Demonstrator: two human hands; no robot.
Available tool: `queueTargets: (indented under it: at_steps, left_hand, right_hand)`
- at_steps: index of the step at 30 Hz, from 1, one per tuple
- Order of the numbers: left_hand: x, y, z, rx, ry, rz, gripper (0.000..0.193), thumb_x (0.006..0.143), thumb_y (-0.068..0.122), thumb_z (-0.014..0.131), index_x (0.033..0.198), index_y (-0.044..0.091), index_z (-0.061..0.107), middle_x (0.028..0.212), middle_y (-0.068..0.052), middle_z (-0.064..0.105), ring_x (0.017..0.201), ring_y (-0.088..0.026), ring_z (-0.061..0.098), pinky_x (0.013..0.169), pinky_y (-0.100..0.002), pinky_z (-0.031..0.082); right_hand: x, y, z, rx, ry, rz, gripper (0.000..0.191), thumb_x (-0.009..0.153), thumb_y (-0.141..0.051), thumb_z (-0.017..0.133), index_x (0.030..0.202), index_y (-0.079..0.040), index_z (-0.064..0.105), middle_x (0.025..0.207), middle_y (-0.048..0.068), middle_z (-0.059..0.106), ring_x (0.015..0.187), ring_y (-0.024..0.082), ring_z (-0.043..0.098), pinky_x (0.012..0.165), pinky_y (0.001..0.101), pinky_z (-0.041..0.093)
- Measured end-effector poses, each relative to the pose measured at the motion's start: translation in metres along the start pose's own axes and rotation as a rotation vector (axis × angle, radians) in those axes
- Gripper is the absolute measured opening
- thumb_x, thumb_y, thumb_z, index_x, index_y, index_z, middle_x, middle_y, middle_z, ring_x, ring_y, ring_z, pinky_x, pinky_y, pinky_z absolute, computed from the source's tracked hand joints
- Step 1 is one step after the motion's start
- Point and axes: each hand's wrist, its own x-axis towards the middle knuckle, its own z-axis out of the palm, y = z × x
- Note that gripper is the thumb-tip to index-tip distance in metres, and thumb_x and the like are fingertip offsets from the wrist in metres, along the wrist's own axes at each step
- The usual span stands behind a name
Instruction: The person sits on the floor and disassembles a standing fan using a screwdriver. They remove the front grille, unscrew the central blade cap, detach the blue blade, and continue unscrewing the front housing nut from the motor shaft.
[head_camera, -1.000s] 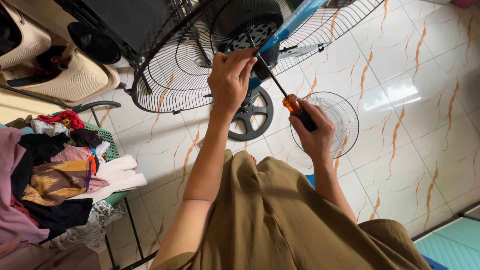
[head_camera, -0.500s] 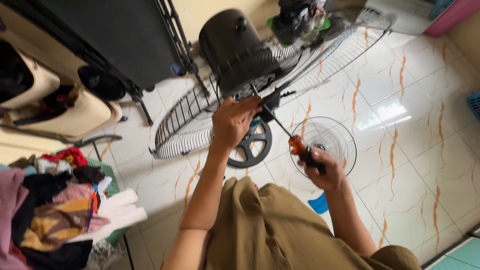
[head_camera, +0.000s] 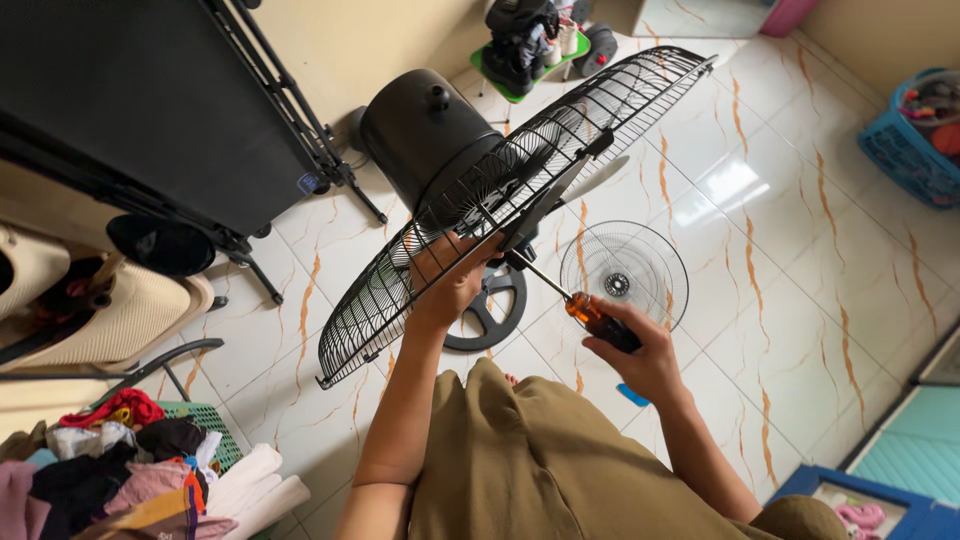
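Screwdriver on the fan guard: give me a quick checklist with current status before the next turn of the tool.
1. Right hand grips the screwdriver handle firmly: ok.
2. Screwdriver tip seated at the guard's hub: cannot tell, the tip is hidden among the wires and a fan blade.
3. Left hand steadies the fan guard from below: ok.
4. Left-hand fingers clear of the tip: not ok, they lie close beside it.
5. Motor housing supported: cannot tell, its underside is out of sight.
6. Loose front grille lies flat on the floor, apart from the work: ok.
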Motion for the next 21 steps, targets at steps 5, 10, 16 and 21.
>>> queueTargets:
  at_steps: [5,10,16,21]
  left_hand:
    - [0.001,0.003,-0.009,-0.02,-0.075,-0.01,0.03,0.088,0.02,0.085,0.117,0.018,0.076,0.085,0.001,0.071,0.069,-0.021,0.057,0.059,-0.035,0.046]
    - [0.0,0.017,-0.012,-0.091,0.044,-0.07,0.024,0.093,0.019,0.084,0.114,0.015,0.076,0.1,0.003,0.075,0.074,-0.018,0.06,0.064,-0.033,0.049]
    - [0.001,0.019,-0.014,-0.034,0.022,-0.063,0.026,0.086,0.02,0.087,0.11,0.017,0.078,0.095,0.004,0.077,0.072,-0.02,0.058,0.06,-0.034,0.047]
    - [0.002,0.014,-0.013,-0.145,-0.019,-0.099,0.025,0.088,0.016,0.085,0.112,0.015,0.077,0.095,0.003,0.077,0.074,-0.016,0.062,0.062,-0.033,0.049]
  right_hand:
    - [0.001,-0.004,0.005,-0.296,0.1,-0.004,0.054,0.071,-0.007,0.091,0.122,-0.009,0.074,0.119,0.009,0.066,0.092,0.016,0.07,0.077,0.0264,0.059]
    - [-0.017,0.014,-0.022,0.475,-0.13,0.215,0.055,0.086,-0.003,0.075,0.137,0.006,0.059,0.126,0.02,0.064,0.111,0.026,0.062,0.09,0.0324,0.05]
    - [-0.021,0.024,-0.011,1.314,-0.176,0.694,0.056,0.095,-0.011,0.074,0.142,0.012,0.054,0.112,0.024,0.069,0.066,0.015,0.058,0.051,0.0228,0.044]
    - [-0.013,-0.006,-0.012,0.755,-0.105,0.629,0.06,0.085,-0.004,0.075,0.142,0.002,0.059,0.106,0.018,0.073,0.062,0.014,0.059,0.051,0.0243,0.047]
